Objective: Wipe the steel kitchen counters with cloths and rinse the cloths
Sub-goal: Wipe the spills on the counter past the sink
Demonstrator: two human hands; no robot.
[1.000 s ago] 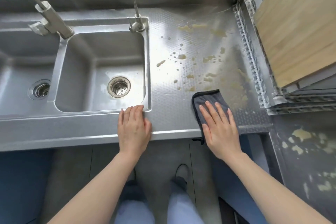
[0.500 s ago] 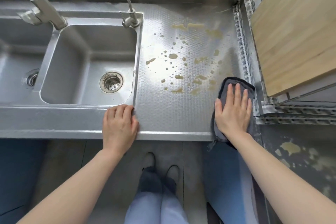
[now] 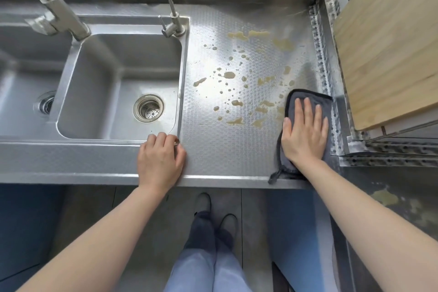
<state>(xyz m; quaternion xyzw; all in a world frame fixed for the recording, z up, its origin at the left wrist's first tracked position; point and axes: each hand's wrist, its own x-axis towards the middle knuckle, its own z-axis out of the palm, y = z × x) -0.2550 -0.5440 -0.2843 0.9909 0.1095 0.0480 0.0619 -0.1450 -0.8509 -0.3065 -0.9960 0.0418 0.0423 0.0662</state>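
A dark grey cloth [image 3: 308, 99] lies flat on the steel counter [image 3: 225, 154] at its right end, against the raised side rail. My right hand [image 3: 305, 130] presses flat on the cloth with fingers spread. Yellowish spills [image 3: 246, 78] dot the counter to the left of and beyond the cloth. My left hand [image 3: 161, 161] rests on the counter's front edge at the near right corner of the sink basin [image 3: 113, 83], fingers curled, holding nothing.
A second basin [image 3: 21, 92] lies further left. Two taps [image 3: 61, 16] [image 3: 174, 26] stand behind the sink. A wooden board [image 3: 388, 45] leans at the right. A lower surface at the right [image 3: 391, 199] carries more yellowish stains.
My right hand slid the cloth from the counter's front middle to its right end, then a little further back. My left hand's fingers curled at the sink corner.
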